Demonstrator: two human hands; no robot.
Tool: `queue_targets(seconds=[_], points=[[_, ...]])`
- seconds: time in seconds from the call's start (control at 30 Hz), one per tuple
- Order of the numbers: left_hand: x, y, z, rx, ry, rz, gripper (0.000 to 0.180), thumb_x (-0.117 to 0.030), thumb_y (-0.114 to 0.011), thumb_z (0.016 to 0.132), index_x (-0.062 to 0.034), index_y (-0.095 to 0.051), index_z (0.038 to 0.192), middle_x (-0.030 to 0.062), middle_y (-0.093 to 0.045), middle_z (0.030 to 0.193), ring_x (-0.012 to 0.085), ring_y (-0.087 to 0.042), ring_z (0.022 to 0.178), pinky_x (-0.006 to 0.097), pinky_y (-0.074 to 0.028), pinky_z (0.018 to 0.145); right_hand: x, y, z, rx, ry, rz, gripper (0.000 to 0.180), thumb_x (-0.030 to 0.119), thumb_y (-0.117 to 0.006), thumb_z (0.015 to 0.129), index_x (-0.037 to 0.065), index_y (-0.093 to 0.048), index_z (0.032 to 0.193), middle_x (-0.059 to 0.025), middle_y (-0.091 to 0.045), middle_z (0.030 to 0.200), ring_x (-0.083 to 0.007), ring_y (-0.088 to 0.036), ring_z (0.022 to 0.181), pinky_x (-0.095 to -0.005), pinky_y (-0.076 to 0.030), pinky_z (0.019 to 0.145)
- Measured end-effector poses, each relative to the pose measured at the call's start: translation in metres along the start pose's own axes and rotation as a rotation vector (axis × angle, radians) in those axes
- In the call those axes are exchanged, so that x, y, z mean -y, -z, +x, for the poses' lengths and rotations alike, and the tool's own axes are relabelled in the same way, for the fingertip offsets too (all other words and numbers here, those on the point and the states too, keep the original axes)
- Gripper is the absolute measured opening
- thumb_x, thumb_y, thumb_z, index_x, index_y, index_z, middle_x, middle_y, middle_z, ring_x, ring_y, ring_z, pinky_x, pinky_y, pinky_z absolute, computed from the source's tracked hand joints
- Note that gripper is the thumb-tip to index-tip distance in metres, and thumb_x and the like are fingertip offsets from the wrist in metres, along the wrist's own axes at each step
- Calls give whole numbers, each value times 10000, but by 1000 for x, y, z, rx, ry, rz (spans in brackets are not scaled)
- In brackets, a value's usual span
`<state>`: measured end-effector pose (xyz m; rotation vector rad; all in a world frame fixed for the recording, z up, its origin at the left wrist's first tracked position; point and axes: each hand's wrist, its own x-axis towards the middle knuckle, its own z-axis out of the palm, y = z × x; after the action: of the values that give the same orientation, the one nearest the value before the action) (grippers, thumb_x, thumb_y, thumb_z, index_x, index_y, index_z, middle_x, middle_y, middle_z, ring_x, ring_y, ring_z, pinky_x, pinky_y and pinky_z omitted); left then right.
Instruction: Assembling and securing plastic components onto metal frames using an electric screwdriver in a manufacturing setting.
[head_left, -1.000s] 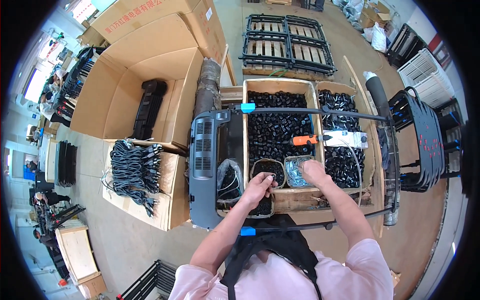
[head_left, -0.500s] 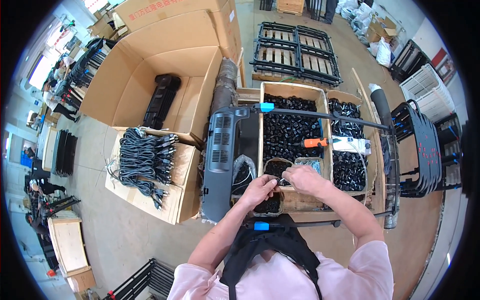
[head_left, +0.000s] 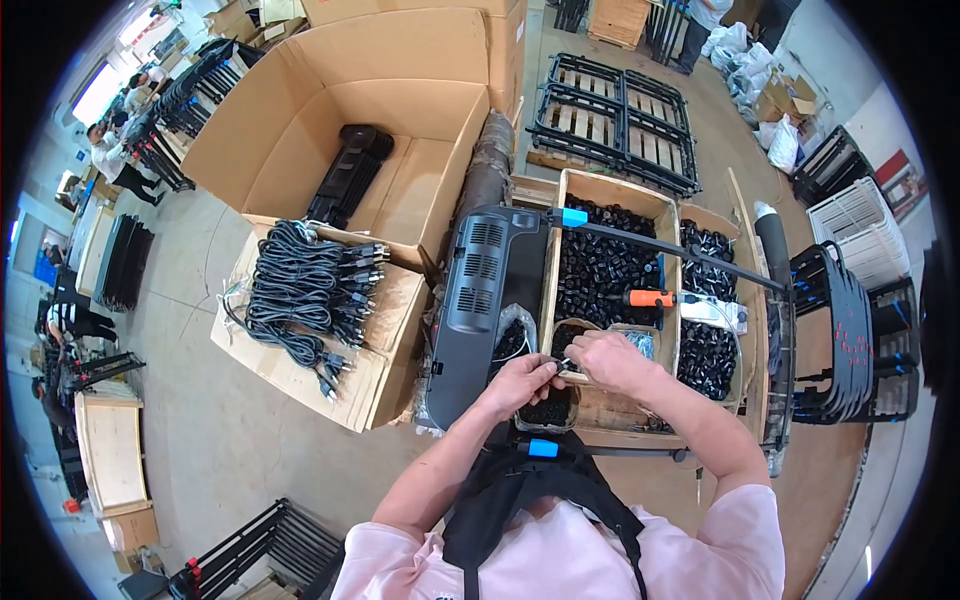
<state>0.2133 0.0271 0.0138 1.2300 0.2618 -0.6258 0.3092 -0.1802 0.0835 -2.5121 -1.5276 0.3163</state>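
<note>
Close together above the front of the parts bins, my two hands meet over small parts. My left hand [head_left: 525, 384] pinches a small dark part in its fingertips. From the other side my right hand [head_left: 612, 360] pinches a small light, screw-like piece pointing at that dark part; the fingers partly hide both. Just below the left hand is a little tub of small black parts [head_left: 549, 409]. Small silver hardware [head_left: 639, 343] lies beside my right hand. To the left of my hands stretches a black vented plastic housing [head_left: 480, 270], joined to a black tube frame [head_left: 700, 258] with blue pieces at its corners.
A wooden bin [head_left: 606, 240] holds black knob-like parts. An orange-handled power screwdriver [head_left: 652, 298] lies across the bins. Bundled black cables [head_left: 310, 280] rest on cardboard at left, before a large open carton [head_left: 245, 150]. Black frames [head_left: 615, 115] lie on a pallet ahead; people work far left.
The view has shifted, so the bins and carton sit further right and the frame's near bar is largely out of sight. Both hands stay together, still pinching the small parts.
</note>
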Motion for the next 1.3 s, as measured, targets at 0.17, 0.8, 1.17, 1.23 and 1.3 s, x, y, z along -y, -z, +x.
queue_targets(seconds=[0.17,0.8,1.17,1.23,1.3], points=[[3,7,-9,9,-26,-73,219,-221,-516,1134,-47,-644,1167,16,-744,969,51,-571,701,205,-477,593,19,4,15,75,8,95,236,147,-644,913,14,-690,1103,-160,-711,1007,-346,-709,1024,-449,-575,896],[22,25,-53,-355,-71,-108,262,-246,-495,1138,-24,-635,1149,30,-707,871,90,-557,633,262,-469,582,93,3,83,389,-269,247,357,206,-644,964,-36,-647,1227,-281,-728,1026,-437,-703,1046,-523,-560,888],[53,97,-147,-612,-185,-179,316,-133,-546,1066,-2,-578,1352,38,-613,1081,125,-569,959,264,-495,841,136,-59,151,-29,0,255,353,126,-648,956,-21,-656,1277,-232,-728,1152,-407,-704,1064,-489,-565,928],[58,103,-162,-603,-257,-305,326,-43,-517,1020,-8,-585,1337,56,-632,1081,111,-576,970,279,-515,840,142,-62,161,-26,12,240,341,125,-649,954,-16,-668,1264,-224,-732,1130,-400,-710,1044,-491,-568,916],[57,106,-171,-608,-290,-326,280,-80,-508,1064,-7,-582,1324,40,-620,1012,103,-571,890,258,-513,785,145,-62,168,-3,13,211,338,126,-649,951,-13,-673,1258,-218,-734,1107,-397,-714,1024,-494,-572,902]])
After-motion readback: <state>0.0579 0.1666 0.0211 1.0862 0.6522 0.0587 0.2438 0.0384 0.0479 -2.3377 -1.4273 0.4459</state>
